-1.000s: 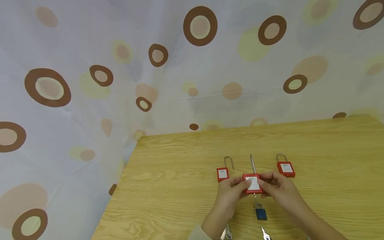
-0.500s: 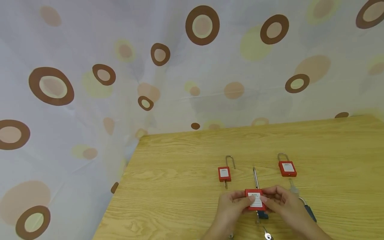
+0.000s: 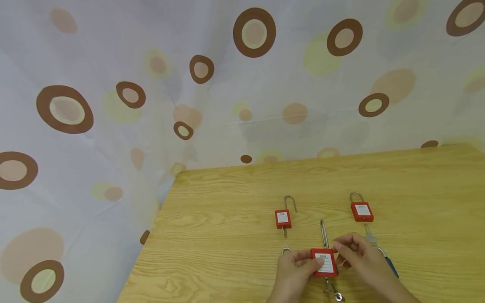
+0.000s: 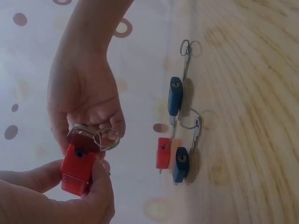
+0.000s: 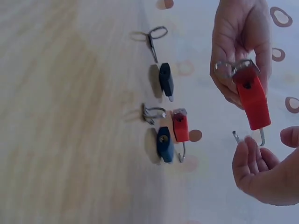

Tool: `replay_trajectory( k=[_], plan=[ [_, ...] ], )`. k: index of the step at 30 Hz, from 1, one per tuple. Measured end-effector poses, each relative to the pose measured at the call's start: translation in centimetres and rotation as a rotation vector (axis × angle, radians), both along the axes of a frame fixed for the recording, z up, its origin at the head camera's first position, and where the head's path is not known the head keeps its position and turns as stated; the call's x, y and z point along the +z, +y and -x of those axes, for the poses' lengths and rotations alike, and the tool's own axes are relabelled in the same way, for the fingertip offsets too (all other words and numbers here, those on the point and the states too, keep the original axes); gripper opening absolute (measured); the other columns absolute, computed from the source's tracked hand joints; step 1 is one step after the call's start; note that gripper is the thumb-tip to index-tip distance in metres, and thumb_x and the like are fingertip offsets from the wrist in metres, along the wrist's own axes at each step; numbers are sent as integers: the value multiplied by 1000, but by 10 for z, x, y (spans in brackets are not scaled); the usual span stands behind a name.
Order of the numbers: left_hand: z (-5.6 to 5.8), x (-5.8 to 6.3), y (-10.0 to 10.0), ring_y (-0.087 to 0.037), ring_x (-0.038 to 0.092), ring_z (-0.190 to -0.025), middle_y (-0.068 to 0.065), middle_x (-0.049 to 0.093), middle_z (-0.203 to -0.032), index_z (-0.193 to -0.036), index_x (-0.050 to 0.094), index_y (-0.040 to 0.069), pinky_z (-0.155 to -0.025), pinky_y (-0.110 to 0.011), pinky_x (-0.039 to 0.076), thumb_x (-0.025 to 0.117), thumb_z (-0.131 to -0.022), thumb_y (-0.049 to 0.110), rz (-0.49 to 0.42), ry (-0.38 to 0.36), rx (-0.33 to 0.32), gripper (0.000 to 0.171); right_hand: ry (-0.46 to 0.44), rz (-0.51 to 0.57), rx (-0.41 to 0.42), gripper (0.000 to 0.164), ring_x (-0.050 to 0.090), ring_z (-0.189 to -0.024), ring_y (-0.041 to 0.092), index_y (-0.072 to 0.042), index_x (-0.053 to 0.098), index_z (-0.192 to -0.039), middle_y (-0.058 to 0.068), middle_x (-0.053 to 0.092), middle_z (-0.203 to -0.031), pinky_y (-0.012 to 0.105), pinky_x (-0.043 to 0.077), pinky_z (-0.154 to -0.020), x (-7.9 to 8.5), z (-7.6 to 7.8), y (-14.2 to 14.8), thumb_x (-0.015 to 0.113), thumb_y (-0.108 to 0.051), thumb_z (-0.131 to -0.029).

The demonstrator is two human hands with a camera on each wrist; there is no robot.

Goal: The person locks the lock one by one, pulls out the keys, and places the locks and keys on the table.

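Observation:
A red padlock [image 3: 323, 263] with a white label is held by my left hand [image 3: 291, 273], the thumb on the label and the fingers behind. Its metal shackle [image 3: 323, 233] stands raised, pointing away from me. A key [image 4: 83, 132] with a ring sits in the padlock's bottom, as the left wrist view shows. My right hand [image 3: 361, 261] is just right of the padlock, fingers bent, with thumb and fingertips beside the shackle's base. In the right wrist view the right fingertips [image 5: 250, 142] lie right at the shackle's free end, and the thumb stands apart from them.
On the wooden table [image 3: 212, 240] a red padlock [image 3: 283, 219] with raised shackle lies at back left. Another red padlock [image 3: 362, 211] lies at back right, a key [image 3: 370, 235] below it. A blue padlock [image 3: 391, 267] is beside my right wrist; another blue padlock [image 5: 165, 78] shows in the right wrist view.
Both hands have brought the red padlock down the table toward me. My right fingers have left the padlock's body and moved up beside its shackle; the left hand keeps its hold.

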State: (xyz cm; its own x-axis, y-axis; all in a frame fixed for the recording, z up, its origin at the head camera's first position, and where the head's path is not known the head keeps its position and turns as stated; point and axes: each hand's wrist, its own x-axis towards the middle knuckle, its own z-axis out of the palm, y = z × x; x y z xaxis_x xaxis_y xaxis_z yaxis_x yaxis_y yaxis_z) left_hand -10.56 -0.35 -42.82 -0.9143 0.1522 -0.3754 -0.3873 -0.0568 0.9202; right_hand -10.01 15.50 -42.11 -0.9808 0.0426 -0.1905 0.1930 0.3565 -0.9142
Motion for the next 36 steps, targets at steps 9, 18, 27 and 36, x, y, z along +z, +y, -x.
replay_trajectory(
  k=[9, 18, 27, 36],
  plan=[
    [-10, 1, -1, -10, 65, -74, -6, 70, -83, -96, 66, -2, -69, -25, 56, 69, -79, 3, 85, 39, -124, 18, 41, -235, 66, 31, 36, -54, 8, -4, 56, -84, -2, 41, -62, 21, 31, -46, 17, 21, -1, 53, -33, -94],
    [-12, -2, 0, -14, 68, -77, -11, 72, -85, -98, 66, -4, -71, -24, 56, 68, -80, 5, 44, 35, -119, 20, 129, -154, 93, 25, 37, -58, 6, -2, 57, -86, -2, 43, -66, 23, 34, -50, 14, 25, 0, 51, -24, -96],
    [-11, -2, 1, -11, 66, -75, -9, 72, -85, -98, 68, -3, -68, -20, 54, 68, -80, 6, 43, 34, -80, 20, 107, 10, 152, 26, 35, -50, 4, 1, 55, -86, -7, 39, -62, 22, 34, -44, 13, 27, 3, 48, -21, -97],
    [-9, 0, -1, -8, 65, -75, -8, 72, -85, -97, 69, -2, -67, -18, 53, 70, -78, 7, 57, 58, -43, 21, 125, 29, 175, 27, 36, -49, 5, 3, 55, -84, -6, 39, -60, 23, 34, -43, 7, 22, -4, 48, -20, -97]
  ],
)
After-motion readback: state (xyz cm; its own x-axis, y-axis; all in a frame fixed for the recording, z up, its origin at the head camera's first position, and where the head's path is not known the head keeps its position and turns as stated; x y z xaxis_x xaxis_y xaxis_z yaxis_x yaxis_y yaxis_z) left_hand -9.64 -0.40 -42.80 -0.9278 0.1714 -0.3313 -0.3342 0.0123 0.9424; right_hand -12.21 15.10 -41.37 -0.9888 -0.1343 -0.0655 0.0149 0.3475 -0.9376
